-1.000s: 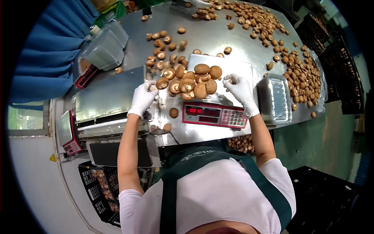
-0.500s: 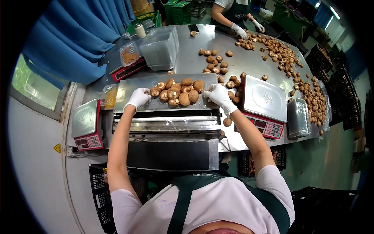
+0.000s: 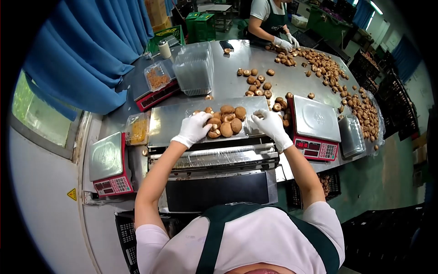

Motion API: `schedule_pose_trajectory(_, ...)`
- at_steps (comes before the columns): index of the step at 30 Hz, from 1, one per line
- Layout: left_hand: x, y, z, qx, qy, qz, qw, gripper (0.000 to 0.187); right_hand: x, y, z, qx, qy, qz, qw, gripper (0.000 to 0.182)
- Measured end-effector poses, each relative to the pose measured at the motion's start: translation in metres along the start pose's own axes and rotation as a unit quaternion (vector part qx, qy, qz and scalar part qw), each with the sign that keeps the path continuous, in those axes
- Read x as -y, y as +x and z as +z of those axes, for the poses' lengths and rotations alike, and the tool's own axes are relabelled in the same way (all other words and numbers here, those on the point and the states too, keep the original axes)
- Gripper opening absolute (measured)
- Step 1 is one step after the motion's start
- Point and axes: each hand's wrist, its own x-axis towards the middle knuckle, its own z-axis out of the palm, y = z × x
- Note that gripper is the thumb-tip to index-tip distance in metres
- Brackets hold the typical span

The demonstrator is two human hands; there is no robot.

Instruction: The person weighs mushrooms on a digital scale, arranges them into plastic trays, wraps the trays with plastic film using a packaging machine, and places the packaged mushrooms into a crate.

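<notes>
Brown mushrooms lie in a heap on clear plastic, on the metal top of a wrapping machine. My left hand, in a white glove, reaches over the left side of the heap with its fingers bent round a mushroom. At the heap's right side is my gloved right hand, fingers curled and pressed together by the plastic's edge; what they pinch is too small to make out. A roll of clear film runs along the machine's front, below both hands.
Weighing scales stand right and left. Stacked clear trays stand at the back left. Loose mushrooms spread over the metal table to the right. Across it, a co-worker's gloved hands handle mushrooms.
My left hand has moved right, from the edge of the plastic onto the mushrooms. My right hand stays by the heap's right side. The whole view has shifted slightly.
</notes>
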Motion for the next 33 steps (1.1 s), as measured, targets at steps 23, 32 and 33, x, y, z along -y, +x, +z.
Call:
schedule_pose_trajectory(23, 0.042, -0.107, -0.061, 0.186, 0.167, 0.276, 0.928, 0.024, -0.036, -0.039, -0.027, 0.128, -0.282, -0.426, 0.850, 0.034)
schedule_pose_trajectory(32, 0.040, -0.138, -0.047, 0.118, -0.091, 0.029, 0.988, 0.006, -0.055, -0.063, -0.011, 0.136, -0.175, -0.489, 0.843, 0.024)
schedule_pose_trajectory(33, 0.038, -0.145, -0.055, 0.133, -0.170, -0.016, 0.976, 0.004, -0.060, -0.076, -0.015, 0.142, -0.121, -0.422, 0.887, 0.021)
